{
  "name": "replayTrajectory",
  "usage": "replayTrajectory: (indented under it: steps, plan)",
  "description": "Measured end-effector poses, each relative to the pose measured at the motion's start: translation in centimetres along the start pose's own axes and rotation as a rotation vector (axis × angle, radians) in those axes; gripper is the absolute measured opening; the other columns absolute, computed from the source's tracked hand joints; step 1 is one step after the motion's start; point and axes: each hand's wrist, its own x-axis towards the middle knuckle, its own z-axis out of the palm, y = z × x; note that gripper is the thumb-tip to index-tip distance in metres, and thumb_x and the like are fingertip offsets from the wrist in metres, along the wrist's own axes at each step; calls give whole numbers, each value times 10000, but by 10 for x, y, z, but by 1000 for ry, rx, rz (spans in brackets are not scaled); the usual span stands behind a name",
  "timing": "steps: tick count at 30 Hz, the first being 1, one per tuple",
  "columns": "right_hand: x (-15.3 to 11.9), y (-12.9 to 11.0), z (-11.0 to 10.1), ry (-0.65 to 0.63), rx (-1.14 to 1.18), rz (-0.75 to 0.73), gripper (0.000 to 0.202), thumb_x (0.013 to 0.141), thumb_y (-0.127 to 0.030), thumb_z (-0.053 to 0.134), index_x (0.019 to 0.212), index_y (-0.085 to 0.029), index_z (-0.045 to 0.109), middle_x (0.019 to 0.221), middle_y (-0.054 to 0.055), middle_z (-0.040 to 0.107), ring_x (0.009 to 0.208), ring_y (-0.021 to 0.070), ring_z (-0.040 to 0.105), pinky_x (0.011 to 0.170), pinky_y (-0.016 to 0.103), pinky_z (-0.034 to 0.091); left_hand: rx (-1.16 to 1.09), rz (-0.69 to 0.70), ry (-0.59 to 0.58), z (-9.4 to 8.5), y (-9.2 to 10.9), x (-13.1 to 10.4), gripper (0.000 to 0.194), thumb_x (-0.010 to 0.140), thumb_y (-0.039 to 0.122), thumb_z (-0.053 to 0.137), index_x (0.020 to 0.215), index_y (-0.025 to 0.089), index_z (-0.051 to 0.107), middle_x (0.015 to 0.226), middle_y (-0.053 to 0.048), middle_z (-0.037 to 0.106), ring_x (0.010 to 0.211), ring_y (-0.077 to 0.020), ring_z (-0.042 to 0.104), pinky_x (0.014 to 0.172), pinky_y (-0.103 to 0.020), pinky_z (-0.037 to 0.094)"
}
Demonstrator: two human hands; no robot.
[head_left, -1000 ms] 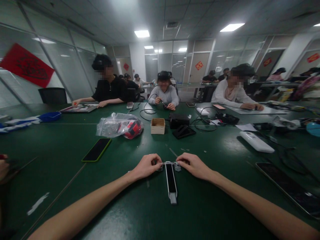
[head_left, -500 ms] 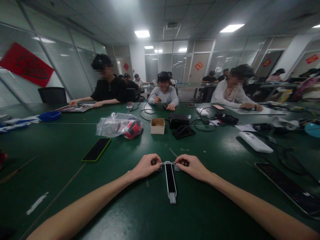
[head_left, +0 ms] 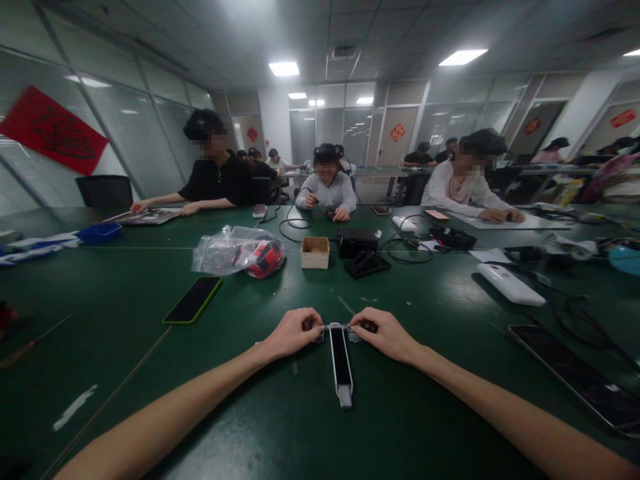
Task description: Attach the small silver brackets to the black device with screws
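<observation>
A long, narrow black piece with a white rim (head_left: 341, 360) lies on the green table in front of me, its grey end block (head_left: 345, 397) pointing towards me. A thin metal bar crosses its far end, with a small silver fitting on each side. My left hand (head_left: 299, 330) pinches the left fitting (head_left: 320, 338), fingers closed. On the opposite side, my right hand (head_left: 377, 328) grips the right fitting (head_left: 353, 337) between thumb and fingers. The fingertips partly hide both fittings, so their exact kind cannot be made out.
Beyond my hands stand a small open cardboard box (head_left: 315, 253), a clear plastic bag (head_left: 225, 250) with red and black contents, and a black box (head_left: 357, 241). A green-edged phone (head_left: 193, 300) lies left; a dark tablet-like device (head_left: 575, 373) lies right. Several people sit across the table.
My hands and the black piece stay in almost the same place. Across the table, the person on the left has shifted a hand and a flat tray slightly leftward.
</observation>
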Motion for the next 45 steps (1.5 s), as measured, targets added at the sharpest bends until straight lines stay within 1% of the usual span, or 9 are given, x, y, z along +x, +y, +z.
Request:
replayTrajectory:
  steps: [14, 21, 27, 34, 38, 45]
  plan:
    - [0, 3, 2, 2, -9, -28, 229, 900, -332, 470, 944, -190, 645, 887, 33, 600, 771, 152, 536, 678, 284, 427, -7, -19, 0, 0, 1, 0, 156, 789, 266, 530, 826, 149, 625, 702, 8, 636, 591, -121, 546, 558, -211, 403]
    - [0, 3, 3, 0, 4, -3, 189, 878, -318, 506, 938, -186, 628, 869, 26, 578, 738, 140, 518, 643, 265, 421, -1, -12, -4, 0, 1, 0, 155, 780, 260, 530, 818, 146, 629, 690, 8, 636, 595, -120, 540, 557, -207, 395]
    - [0, -1, 2, 5, 11, 5, 167, 865, -302, 523, 923, -185, 627, 845, 20, 567, 734, 140, 513, 652, 267, 421, 18, -22, -1, -1, 2, 1, 162, 775, 269, 531, 812, 145, 627, 687, 7, 631, 594, -123, 535, 557, -210, 393]
    - [0, 2, 2, -8, 7, -4, 198, 883, -331, 498, 941, -190, 624, 854, 22, 568, 739, 143, 510, 655, 275, 419, -3, -18, 7, -1, 4, 0, 152, 776, 266, 536, 805, 146, 624, 688, 9, 628, 594, -122, 534, 556, -209, 390]
    - [1, 2, 3, 5, 4, -8, 176, 875, -311, 509, 932, -184, 618, 861, 23, 568, 751, 144, 514, 666, 275, 426, 2, -23, 6, -1, 3, 0, 151, 782, 267, 532, 811, 148, 622, 681, 11, 625, 591, -122, 535, 553, -208, 391]
    - [0, -2, 1, -7, -5, 22, 190, 865, -326, 517, 927, -179, 619, 855, 25, 569, 746, 146, 519, 661, 279, 429, -6, -7, 14, -1, 2, 0, 138, 779, 258, 544, 811, 149, 623, 692, 15, 627, 586, -114, 529, 550, -201, 386]
